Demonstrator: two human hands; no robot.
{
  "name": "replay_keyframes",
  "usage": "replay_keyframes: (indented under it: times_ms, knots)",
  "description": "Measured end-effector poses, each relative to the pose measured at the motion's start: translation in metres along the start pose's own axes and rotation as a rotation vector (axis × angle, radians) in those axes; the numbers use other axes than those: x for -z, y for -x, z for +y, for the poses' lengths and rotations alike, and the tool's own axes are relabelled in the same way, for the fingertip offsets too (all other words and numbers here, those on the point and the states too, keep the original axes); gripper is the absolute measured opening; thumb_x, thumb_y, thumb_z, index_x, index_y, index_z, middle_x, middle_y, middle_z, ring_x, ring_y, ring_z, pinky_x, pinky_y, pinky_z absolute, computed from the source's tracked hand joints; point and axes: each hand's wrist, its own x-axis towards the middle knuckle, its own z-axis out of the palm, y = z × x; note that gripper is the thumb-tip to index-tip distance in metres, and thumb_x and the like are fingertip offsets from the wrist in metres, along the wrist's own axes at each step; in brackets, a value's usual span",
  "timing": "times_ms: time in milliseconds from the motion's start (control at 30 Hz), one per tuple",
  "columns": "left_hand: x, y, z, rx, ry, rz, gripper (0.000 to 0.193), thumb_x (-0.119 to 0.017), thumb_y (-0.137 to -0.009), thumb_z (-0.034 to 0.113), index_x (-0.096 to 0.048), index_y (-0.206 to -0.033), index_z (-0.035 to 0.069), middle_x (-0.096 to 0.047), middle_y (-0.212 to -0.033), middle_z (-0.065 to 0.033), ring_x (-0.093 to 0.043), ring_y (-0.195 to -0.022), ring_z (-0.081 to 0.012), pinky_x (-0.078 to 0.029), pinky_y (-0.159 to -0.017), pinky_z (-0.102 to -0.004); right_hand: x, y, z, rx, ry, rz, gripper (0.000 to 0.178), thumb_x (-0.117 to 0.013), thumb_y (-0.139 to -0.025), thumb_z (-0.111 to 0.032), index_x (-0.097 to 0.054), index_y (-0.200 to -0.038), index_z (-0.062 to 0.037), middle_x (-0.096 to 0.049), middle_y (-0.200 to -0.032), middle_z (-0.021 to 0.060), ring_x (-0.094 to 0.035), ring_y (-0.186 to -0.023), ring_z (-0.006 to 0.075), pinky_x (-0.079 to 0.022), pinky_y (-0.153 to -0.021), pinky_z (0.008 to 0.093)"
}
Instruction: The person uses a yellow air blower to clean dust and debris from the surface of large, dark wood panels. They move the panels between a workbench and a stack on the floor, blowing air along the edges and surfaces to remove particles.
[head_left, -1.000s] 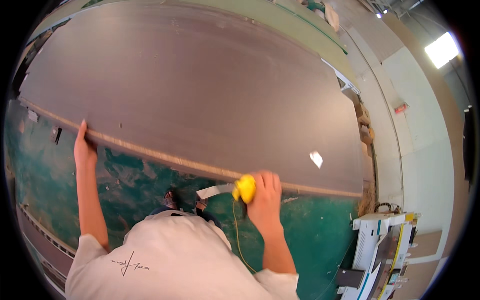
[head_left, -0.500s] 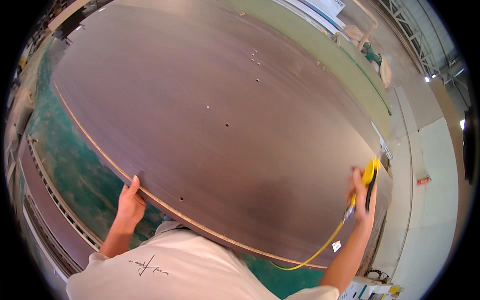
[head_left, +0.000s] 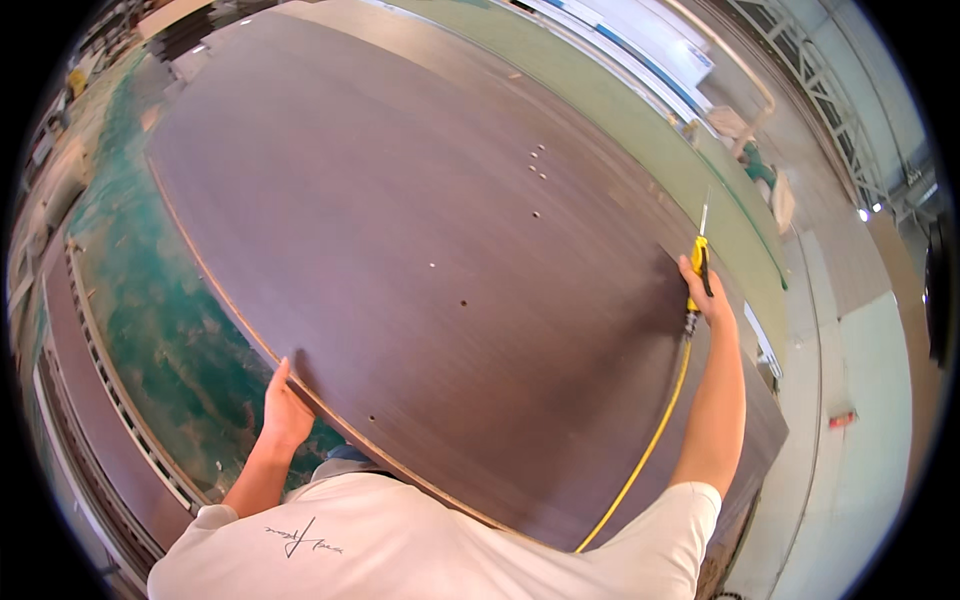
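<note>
A large brown panel board (head_left: 400,180), dotted with several small drilled holes, stretches out in front of my body. My left hand (head_left: 287,412) grips its near left edge, the thumb on the upper face and the other fingers hidden below. Over the board's right side, my right hand (head_left: 714,296) is closed round a yellow air blow gun (head_left: 699,250) with a black lever. The gun's thin metal nozzle points away from me. From the gun's lower end, a yellow hose (head_left: 648,450) runs back over the board toward my body.
To the left lies a green, dust-marked surface (head_left: 180,340), with a dark slotted rail (head_left: 110,370) beyond it. A pale green strip (head_left: 600,95) borders the board's far side. Stuffed sacks (head_left: 780,200) rest at the far right, and a small red object (head_left: 842,420) lies on the right.
My right hand has carried the blow gun farther away and slightly left, and the hose is drawn straighter. The board sits at a changed angle in view, with my left hand still on its edge.
</note>
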Motion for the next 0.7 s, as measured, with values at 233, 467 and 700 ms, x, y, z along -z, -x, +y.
replay_keyframes:
  times_ms: [233,467,700]
  knots:
    - [0.018,-0.036,0.034,-0.091,0.217,0.126,0.071,-0.060,-0.096,0.055,-0.048,-0.150,0.011,-0.049,-0.153,-0.0076,-0.046,-0.139,-0.0290,-0.036,-0.118,-0.0462,-0.031,0.003,-0.021,0.215,0.169,0.110,0.072,-0.058,-0.095,-0.071,-0.074,-0.089,-0.0013,-0.072,-0.081,0.0217,-0.070,-0.080,0.0388,-0.052,-0.076,0.0492]
    - [-0.018,-0.031,0.038,-0.061,0.158,0.161,0.087,-0.053,-0.092,0.073,-0.040,-0.158,0.017,-0.035,-0.165,-0.0065,-0.036,-0.148,-0.0311,-0.031,-0.121,-0.0522,-0.008,0.047,-0.033,0.041,0.158,0.091,0.074,-0.055,-0.092,-0.076,-0.076,-0.092,-0.0046,-0.075,-0.093,0.0211,-0.071,-0.093,0.0425,-0.056,-0.082,0.0500]
    - [0.065,-0.079,0.033,0.028,0.022,0.347,0.088,-0.041,-0.092,0.075,-0.036,-0.161,0.020,-0.032,-0.168,-0.0052,-0.032,-0.152,-0.0305,-0.028,-0.122,-0.0529,0.019,0.143,-0.097,-0.055,0.199,0.106,0.069,-0.057,-0.094,-0.072,-0.075,-0.087,-0.0062,-0.073,-0.084,0.0187,-0.071,-0.086,0.0408,-0.055,-0.074,0.0507]
